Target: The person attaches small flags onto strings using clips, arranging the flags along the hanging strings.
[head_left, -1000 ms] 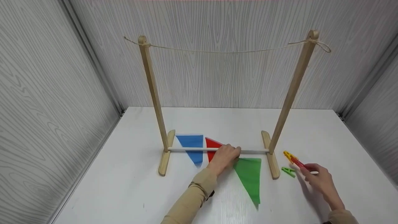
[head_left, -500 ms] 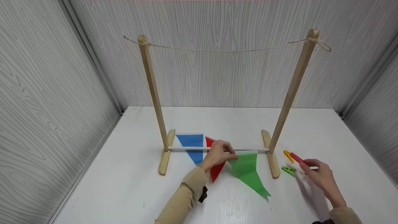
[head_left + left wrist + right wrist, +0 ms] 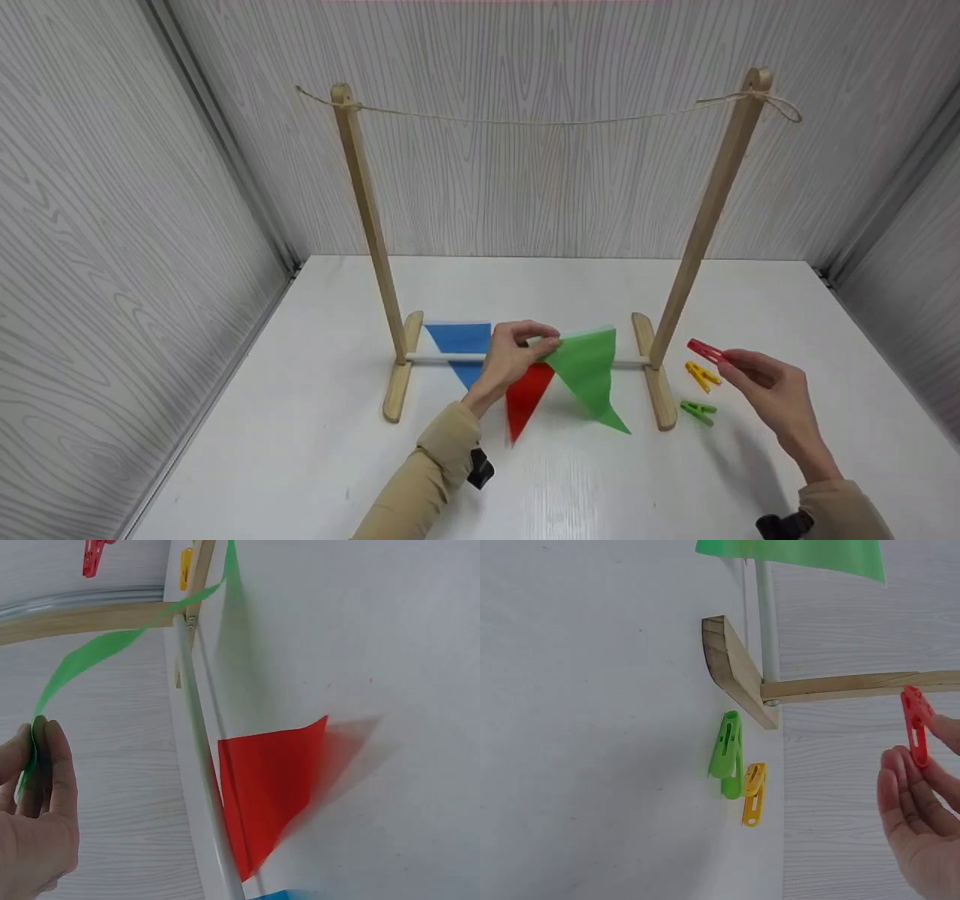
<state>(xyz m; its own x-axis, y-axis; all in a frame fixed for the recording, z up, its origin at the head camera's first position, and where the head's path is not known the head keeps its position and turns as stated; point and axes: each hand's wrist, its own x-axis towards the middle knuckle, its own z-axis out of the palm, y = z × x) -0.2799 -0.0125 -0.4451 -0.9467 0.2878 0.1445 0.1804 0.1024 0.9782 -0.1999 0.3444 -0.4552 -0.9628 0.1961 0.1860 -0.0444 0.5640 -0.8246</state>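
In the head view my left hand (image 3: 514,358) pinches the upper left corner of a green triangular flag (image 3: 589,367), which hangs lifted off the table. The left wrist view has the flag's edge between thumb and fingers. Below it lie a red flag (image 3: 529,394) and a blue flag (image 3: 459,341), the latter partly covered by my hand. My right hand (image 3: 772,390) grips a red clothespin (image 3: 705,350) between thumb and fingers, raised at the right of the stand. A yellow clothespin (image 3: 703,376) and a green clothespin (image 3: 727,754) rest on the table near it.
A wooden stand has a left post (image 3: 366,225) and a right post (image 3: 709,225), each on a foot. A string (image 3: 525,122) runs between their tops, sagging slightly. A white rod (image 3: 630,361) joins the feet low down. Patterned walls surround the white table (image 3: 300,420).
My left hand has picked up the green flag and raised it up and to the left, uncovering the red flag. My right hand has lifted the red clothespin away from the yellow one.
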